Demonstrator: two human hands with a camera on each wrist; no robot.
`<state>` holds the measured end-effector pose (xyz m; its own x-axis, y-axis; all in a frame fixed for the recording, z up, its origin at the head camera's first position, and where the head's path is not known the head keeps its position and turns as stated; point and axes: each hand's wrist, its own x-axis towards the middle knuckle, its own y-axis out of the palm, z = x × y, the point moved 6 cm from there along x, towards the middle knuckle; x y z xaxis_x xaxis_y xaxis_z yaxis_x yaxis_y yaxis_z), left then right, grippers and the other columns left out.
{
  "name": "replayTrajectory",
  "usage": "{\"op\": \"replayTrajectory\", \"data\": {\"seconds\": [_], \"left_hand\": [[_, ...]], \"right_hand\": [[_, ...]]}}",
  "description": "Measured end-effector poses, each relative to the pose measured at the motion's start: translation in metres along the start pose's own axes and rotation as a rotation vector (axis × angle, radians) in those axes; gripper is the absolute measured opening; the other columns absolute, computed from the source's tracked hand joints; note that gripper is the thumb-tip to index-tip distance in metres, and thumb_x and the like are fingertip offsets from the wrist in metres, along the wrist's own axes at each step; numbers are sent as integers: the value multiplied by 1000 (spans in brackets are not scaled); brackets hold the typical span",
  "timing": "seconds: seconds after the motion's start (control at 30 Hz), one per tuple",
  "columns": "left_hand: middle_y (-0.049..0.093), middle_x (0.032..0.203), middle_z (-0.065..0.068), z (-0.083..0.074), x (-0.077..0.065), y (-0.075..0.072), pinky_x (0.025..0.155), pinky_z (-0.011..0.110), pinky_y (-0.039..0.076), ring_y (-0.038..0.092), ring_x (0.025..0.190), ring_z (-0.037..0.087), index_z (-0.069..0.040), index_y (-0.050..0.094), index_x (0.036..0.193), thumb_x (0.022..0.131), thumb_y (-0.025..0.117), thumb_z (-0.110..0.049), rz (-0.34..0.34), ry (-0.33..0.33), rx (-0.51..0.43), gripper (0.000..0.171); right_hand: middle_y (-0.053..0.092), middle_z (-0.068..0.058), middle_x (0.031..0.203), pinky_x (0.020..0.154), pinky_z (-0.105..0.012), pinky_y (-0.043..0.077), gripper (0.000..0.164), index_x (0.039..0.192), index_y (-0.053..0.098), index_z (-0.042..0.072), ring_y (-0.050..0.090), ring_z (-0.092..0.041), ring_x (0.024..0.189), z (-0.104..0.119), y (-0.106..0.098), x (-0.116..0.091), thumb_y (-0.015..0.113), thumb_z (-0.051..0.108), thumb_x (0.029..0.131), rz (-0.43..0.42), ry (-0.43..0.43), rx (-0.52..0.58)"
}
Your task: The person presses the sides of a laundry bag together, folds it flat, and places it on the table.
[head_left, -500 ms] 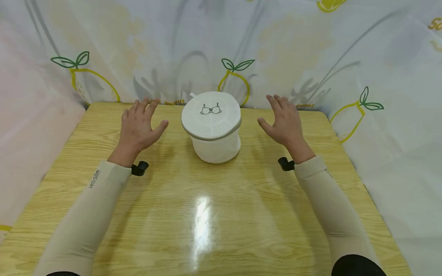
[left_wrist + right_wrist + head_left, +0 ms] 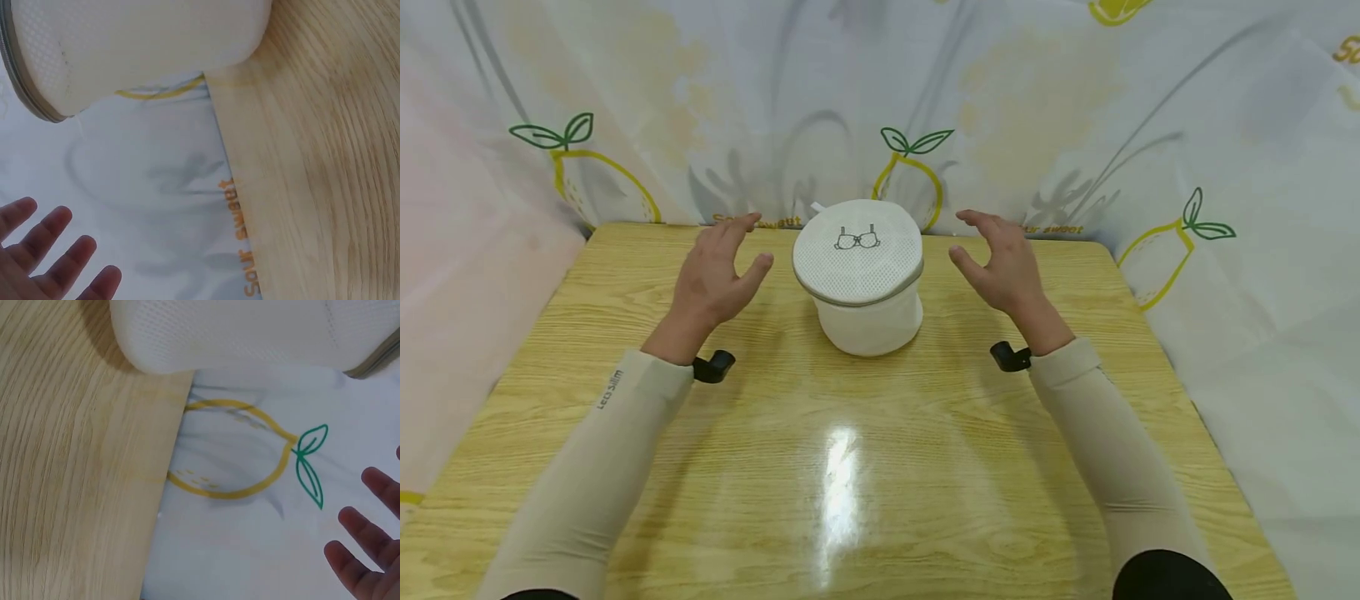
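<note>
A white mesh laundry bag [image 2: 871,325], round like a drum, stands on the wooden table in the head view. Its lid carries a printed bra outline, and a grey zip runs round the rim. To its left, my left hand [image 2: 711,275] hovers with fingers extended and thumb apart, touching nothing. My right hand [image 2: 1003,265] mirrors it on the other side, also apart from the bag. The left wrist view catches the bag's side [image 2: 156,44] above my spread fingers [image 2: 75,259]. In the right wrist view, the bag's mesh wall [image 2: 237,337] is at the top, my fingers [image 2: 362,540] lower right.
The wooden table [image 2: 760,500] reaches back to a white curtain [image 2: 1030,100] printed with lemons, which hangs right behind its far edge. The same kind of cloth hangs along both sides. A glossy light reflection lies on the tabletop.
Both hands have moved inward toward the laundry bag, the left one rightward and the right one leftward, and turned their palms more toward it. The bag has stayed in place.
</note>
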<state>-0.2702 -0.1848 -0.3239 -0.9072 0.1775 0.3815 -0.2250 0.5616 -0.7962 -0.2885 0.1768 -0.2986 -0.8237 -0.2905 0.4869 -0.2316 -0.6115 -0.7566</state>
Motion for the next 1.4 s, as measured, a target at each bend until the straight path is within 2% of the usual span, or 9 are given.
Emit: {"op": "replayTrajectory", "data": {"seconds": [0.3, 0.5, 0.63, 0.8, 0.93, 1.1, 1.23, 1.4], "left_hand": [[51, 135, 16, -1, 0, 3, 91, 56, 45, 52, 119, 38, -23, 36, 149, 99, 41, -44, 30, -162, -349, 55], [57, 127, 13, -7, -1, 4, 75, 40, 47, 60, 104, 33, -28, 39, 147, 99, 42, -41, 31, -195, -420, 50], [59, 125, 12, -12, -1, 8, 73, 30, 48, 63, 99, 28, -29, 41, 145, 99, 45, -38, 54, -206, -458, 47], [57, 131, 13, -16, -1, 16, 80, 32, 53, 63, 104, 31, -26, 38, 147, 99, 47, -35, 85, -217, -523, 49], [53, 136, 15, -19, -1, 23, 84, 36, 56, 63, 106, 34, -25, 33, 150, 99, 47, -31, 102, -238, -593, 53], [47, 139, 17, -23, 1, 30, 87, 38, 56, 64, 102, 24, -24, 32, 150, 98, 46, -27, 116, -279, -725, 55], [48, 138, 16, -25, 1, 35, 85, 37, 57, 64, 99, 18, -24, 35, 149, 97, 46, -24, 116, -307, -824, 53], [49, 136, 17, -28, 0, 38, 83, 34, 57, 64, 99, 17, -26, 38, 147, 97, 47, -22, 126, -317, -868, 52]], "right_hand": [[65, -14, 118, 85, -47, 52, 42, 131, 57, 15, 64, -32, 106, 8, 7, 3, 57, 33, 93, 28, 113, 245], [68, -14, 111, 78, -43, 54, 39, 128, 59, 15, 67, -31, 93, 14, 10, 6, 59, 30, 92, 29, 143, 344], [69, -14, 108, 70, -35, 53, 37, 127, 60, 17, 67, -27, 85, 17, 13, 8, 59, 29, 91, 35, 159, 383], [67, -15, 107, 67, -27, 54, 36, 127, 60, 16, 66, -18, 78, 22, 19, 11, 60, 24, 92, 53, 182, 449], [63, -17, 109, 68, -29, 57, 37, 129, 59, 14, 65, -17, 78, 25, 23, 12, 60, 21, 93, 82, 208, 513], [60, -18, 112, 69, -35, 59, 37, 129, 58, 13, 65, -20, 84, 27, 30, 13, 60, 19, 93, 115, 264, 580], [60, -18, 115, 71, -40, 60, 37, 128, 58, 13, 66, -20, 85, 28, 35, 13, 60, 17, 92, 125, 323, 651], [61, -20, 114, 67, -34, 60, 36, 127, 58, 12, 66, -20, 86, 29, 40, 14, 59, 12, 91, 127, 359, 726]]}}
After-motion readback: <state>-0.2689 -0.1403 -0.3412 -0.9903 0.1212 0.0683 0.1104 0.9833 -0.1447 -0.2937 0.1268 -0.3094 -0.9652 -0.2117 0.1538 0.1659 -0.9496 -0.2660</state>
